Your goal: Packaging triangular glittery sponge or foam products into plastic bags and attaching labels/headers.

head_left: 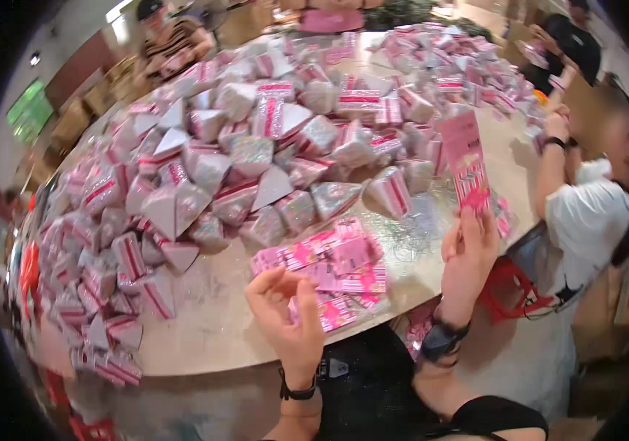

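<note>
Raised above the table's near right edge, my right hand (470, 250) pinches the lower end of a long pink printed card (465, 158). White stripes and a small picture cover the card, which stands nearly upright. My left hand (288, 312) is bent at the fingers, with the thumb apart and nothing visible in it. It hovers at the near left side of a loose pile of pink printed cards (347, 257). Beyond the cards rises a heap of wedge-shaped, cake-slice-like packages (252, 158) in shiny clear wrap with pink bands.
The pale table (204, 331) curves around in front of me. Clear shiny film (413, 228) lies right of the cards. A person in a white shirt (594, 213) works at the right, another in stripes (174, 44) at the far left. A red stool (509, 290) stands below the right edge.
</note>
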`<action>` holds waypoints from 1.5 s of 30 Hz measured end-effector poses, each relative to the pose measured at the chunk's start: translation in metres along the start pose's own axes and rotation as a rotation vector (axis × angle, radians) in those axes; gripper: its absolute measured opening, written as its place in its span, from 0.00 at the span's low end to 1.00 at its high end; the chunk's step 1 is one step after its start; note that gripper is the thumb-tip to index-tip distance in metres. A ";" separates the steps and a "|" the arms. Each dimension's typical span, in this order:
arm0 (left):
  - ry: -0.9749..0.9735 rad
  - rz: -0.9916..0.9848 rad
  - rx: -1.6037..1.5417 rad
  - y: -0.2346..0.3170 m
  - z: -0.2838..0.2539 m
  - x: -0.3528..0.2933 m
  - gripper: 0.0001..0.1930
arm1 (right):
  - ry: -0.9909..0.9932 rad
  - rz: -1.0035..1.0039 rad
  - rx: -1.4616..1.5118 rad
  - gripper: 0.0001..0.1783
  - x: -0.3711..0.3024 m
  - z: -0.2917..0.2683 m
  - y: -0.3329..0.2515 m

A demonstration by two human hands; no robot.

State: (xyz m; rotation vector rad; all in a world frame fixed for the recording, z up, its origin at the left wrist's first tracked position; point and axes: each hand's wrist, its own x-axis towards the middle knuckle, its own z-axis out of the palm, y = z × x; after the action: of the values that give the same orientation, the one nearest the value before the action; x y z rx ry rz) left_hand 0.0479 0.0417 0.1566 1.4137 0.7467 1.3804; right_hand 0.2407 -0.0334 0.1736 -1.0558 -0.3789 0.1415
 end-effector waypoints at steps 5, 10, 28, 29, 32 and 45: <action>0.109 0.005 -0.174 -0.007 0.021 -0.010 0.08 | 0.116 0.089 0.036 0.08 0.175 -0.112 -0.015; 0.128 0.011 -0.093 -0.001 0.006 -0.001 0.08 | -0.062 0.238 -0.448 0.15 0.250 -0.183 0.011; -0.601 0.134 1.059 -0.013 -0.011 -0.006 0.32 | -1.011 -0.494 -1.286 0.14 -0.068 0.038 0.040; -0.568 0.170 1.054 -0.013 -0.011 -0.005 0.28 | -0.990 -0.545 -1.241 0.13 -0.067 0.036 0.046; -0.614 0.170 1.031 -0.024 -0.020 0.004 0.22 | -1.064 -0.287 -1.101 0.12 -0.068 0.041 0.054; -0.540 0.182 1.020 -0.010 -0.023 0.006 0.33 | -0.987 -0.151 -1.093 0.10 -0.074 0.010 0.000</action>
State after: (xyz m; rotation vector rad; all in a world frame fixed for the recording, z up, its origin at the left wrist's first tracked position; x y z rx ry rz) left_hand 0.0285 0.0557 0.1466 2.5558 1.0143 0.6299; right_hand 0.1681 -0.0466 0.1603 -1.9857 -1.5405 0.3369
